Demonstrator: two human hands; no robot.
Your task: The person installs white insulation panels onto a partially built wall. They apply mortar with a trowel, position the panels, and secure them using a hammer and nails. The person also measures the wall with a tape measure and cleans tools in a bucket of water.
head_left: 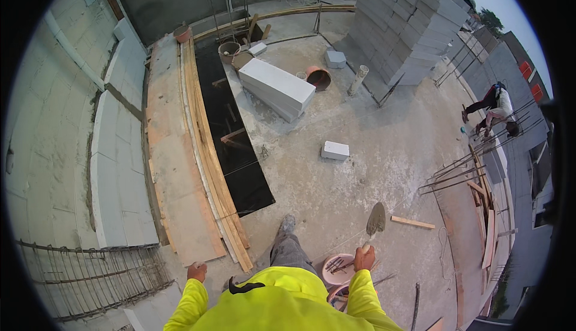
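Observation:
My right hand [363, 258] grips the handle of a trowel [376, 219], whose grey, mortar-stained blade points forward over the concrete floor. Below that hand stands a pink bucket [337, 269] with several dark tools or rods in it; a second container beneath it is partly hidden by my sleeve. My left hand [197, 271] hangs at my left side, beside the near end of the wooden boards. Its fingers are curled, and I see nothing sticking out of them. One of my shoes [288, 224] shows ahead on the floor.
A long dark floor opening [240, 178] lies ahead left, bordered by planks [207, 169]. White blocks [279, 85] lie ahead, and a single block [335, 150] nearer. A tall block stack [399, 31] rises behind. Rebar [456, 172] juts out at right, near a bent-over person [497, 109].

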